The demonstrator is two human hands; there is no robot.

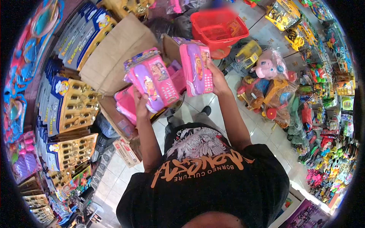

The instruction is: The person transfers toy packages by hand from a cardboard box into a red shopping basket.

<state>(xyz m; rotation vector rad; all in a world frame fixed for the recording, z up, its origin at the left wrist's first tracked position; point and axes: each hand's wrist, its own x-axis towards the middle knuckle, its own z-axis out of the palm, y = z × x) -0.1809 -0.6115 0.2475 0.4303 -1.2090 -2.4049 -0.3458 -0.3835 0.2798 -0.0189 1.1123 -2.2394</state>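
My left hand [141, 103] is closed on the lower edge of a packaged pink toy telephone [164, 84] with a purple handset. In my right hand [217, 79], gripped along its side, is a second pink toy telephone package [195, 68], held more upright. Both packages are above an open cardboard box [121, 51], close to each other. More pink packages [127, 99] lie inside the box, partly hidden by my left hand and the phone it holds.
Kitchen play sets [78, 104] hang in rows on the left. A red basket [220, 30] stands beyond the box. Bagged toys [270, 98] sit on the tiled floor [247, 117] to the right, beside racks of small toys [323, 152]. A small carton [127, 152] lies near the box.
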